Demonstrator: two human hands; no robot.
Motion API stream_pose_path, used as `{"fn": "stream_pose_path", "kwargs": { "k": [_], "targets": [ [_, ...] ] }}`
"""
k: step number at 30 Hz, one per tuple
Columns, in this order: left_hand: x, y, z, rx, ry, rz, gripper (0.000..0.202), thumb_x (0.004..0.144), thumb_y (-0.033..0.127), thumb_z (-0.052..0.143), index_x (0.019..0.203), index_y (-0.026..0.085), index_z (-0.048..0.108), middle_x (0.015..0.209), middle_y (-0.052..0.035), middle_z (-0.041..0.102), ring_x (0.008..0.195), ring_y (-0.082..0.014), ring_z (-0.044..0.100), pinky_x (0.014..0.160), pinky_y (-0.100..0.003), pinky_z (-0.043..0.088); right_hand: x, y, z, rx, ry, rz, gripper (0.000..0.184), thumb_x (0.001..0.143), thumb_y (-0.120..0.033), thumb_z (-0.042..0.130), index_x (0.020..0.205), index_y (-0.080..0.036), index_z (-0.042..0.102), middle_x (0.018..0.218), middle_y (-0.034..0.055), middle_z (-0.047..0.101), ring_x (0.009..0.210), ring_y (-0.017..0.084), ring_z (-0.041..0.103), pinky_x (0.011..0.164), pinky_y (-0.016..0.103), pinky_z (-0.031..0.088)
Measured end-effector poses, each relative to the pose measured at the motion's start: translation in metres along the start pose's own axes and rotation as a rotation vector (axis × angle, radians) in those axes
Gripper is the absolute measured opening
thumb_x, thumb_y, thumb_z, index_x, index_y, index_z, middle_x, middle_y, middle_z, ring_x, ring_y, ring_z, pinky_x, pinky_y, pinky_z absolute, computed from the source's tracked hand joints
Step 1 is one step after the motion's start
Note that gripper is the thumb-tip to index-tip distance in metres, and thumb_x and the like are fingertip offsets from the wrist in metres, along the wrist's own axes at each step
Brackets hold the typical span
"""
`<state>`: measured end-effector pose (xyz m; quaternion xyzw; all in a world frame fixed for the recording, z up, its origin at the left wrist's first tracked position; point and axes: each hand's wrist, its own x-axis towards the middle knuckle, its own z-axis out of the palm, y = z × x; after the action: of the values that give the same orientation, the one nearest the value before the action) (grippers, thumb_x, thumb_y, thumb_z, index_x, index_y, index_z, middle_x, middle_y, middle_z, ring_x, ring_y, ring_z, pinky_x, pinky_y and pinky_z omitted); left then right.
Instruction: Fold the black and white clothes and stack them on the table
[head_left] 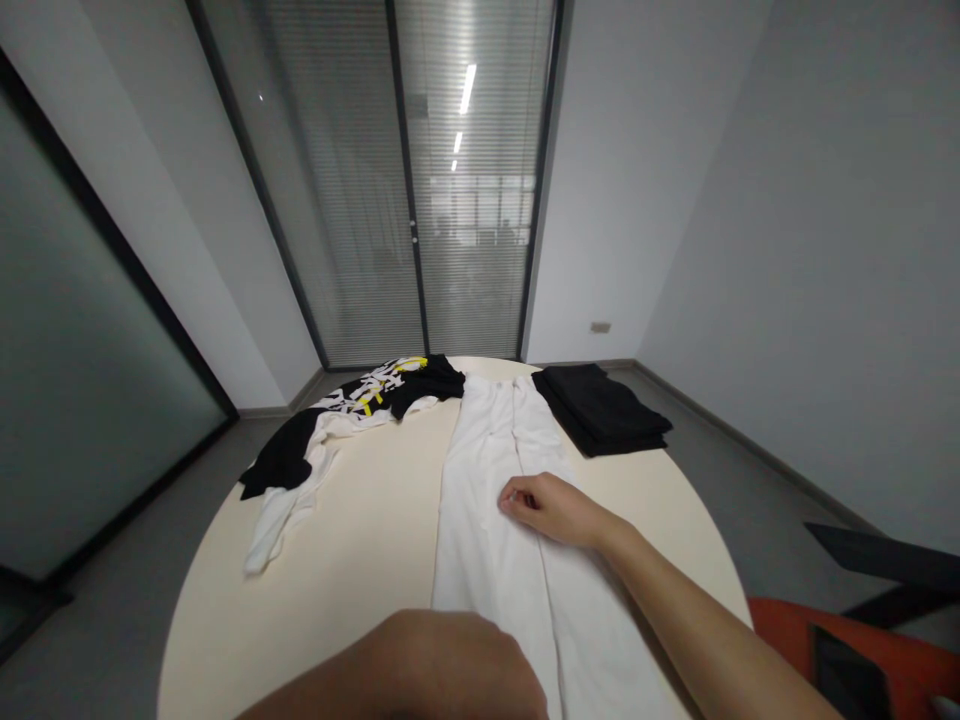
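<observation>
A pair of white trousers (491,540) lies lengthwise on the round table, waistband at the far edge, legs running toward me. Over the middle of the legs is my right hand (551,505), closed, thumb and fingertips curled together close against the cloth. Whether a pinch of fabric is between them I cannot make out. My left hand (472,665) is low in the view at the near part of the trousers; its back faces me and its fingers are hidden.
A folded black garment (600,410) lies at the table's far right. A black top with white and yellow print (360,395) and white cloth (289,500) spreads along the left rim of the cream table (367,520). An orange chair (787,635) stands at the lower right.
</observation>
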<state>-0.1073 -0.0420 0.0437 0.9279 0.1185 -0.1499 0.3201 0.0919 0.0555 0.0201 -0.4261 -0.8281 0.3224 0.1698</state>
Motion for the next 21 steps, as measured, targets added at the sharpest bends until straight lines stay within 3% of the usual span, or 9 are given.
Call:
{"fn": "stream_pose_path", "kwargs": {
  "k": [5, 8, 11, 16, 19, 21],
  "targets": [
    [-0.002, 0.000, 0.010, -0.045, 0.061, -0.099, 0.021, 0.082, 0.030, 0.060, 0.062, 0.024, 0.053, 0.047, 0.0040, 0.043, 0.039, -0.0135, 0.040, 0.047, -0.025, 0.030, 0.000, 0.000, 0.000, -0.002, 0.011, 0.000, 0.025, 0.094, -0.036, 0.058, 0.100, -0.019, 0.075, 0.070, -0.0001, 0.064, 0.062, 0.012, 0.052, 0.059, 0.024, 0.034],
    [-0.003, 0.002, 0.004, -0.088, 0.000, -0.087, 0.027, 0.084, 0.031, 0.056, 0.061, 0.023, 0.044, 0.046, 0.0041, 0.037, 0.039, -0.0131, 0.034, 0.045, -0.025, 0.028, 0.000, 0.001, 0.000, 0.003, 0.012, 0.001, 0.025, 0.094, -0.037, 0.058, 0.101, -0.019, 0.075, 0.070, 0.0001, 0.064, 0.063, 0.013, 0.052, 0.060, 0.024, 0.035],
    [-0.002, 0.005, -0.004, -0.166, -0.122, -0.008, 0.029, 0.084, 0.029, 0.054, 0.062, 0.023, 0.037, 0.050, 0.0035, 0.040, 0.043, -0.0145, 0.039, 0.046, -0.026, 0.031, 0.000, 0.001, 0.000, 0.003, 0.012, -0.005, 0.025, 0.094, -0.037, 0.058, 0.101, -0.019, 0.074, 0.070, 0.0000, 0.064, 0.063, 0.013, 0.053, 0.060, 0.024, 0.035],
    [0.003, 0.002, -0.004, -0.151, -0.141, -0.029, 0.025, 0.087, 0.028, 0.050, 0.067, 0.024, 0.035, 0.055, 0.0033, 0.040, 0.052, -0.0177, 0.049, 0.053, -0.028, 0.035, 0.000, 0.002, 0.001, 0.002, 0.011, 0.001, 0.026, 0.094, -0.037, 0.058, 0.102, -0.019, 0.074, 0.070, -0.0001, 0.063, 0.063, 0.013, 0.052, 0.059, 0.024, 0.034],
    [0.003, -0.001, -0.007, -0.193, -0.221, 0.061, 0.016, 0.079, 0.022, 0.056, 0.073, 0.024, 0.041, 0.061, 0.0037, 0.045, 0.056, -0.0167, 0.052, 0.056, -0.026, 0.039, 0.000, 0.002, 0.001, 0.002, 0.014, -0.003, 0.026, 0.094, -0.036, 0.057, 0.103, -0.019, 0.075, 0.069, -0.0001, 0.063, 0.063, 0.013, 0.054, 0.059, 0.024, 0.035],
    [0.003, -0.002, -0.010, -0.213, -0.172, 0.101, 0.011, 0.075, 0.017, 0.055, 0.079, 0.024, 0.048, 0.068, 0.0028, 0.052, 0.061, -0.0162, 0.055, 0.058, -0.025, 0.040, 0.000, 0.002, 0.001, -0.001, 0.012, -0.005, 0.026, 0.094, -0.036, 0.058, 0.103, -0.018, 0.075, 0.069, -0.0001, 0.063, 0.063, 0.013, 0.054, 0.059, 0.024, 0.035]
  ]
}}
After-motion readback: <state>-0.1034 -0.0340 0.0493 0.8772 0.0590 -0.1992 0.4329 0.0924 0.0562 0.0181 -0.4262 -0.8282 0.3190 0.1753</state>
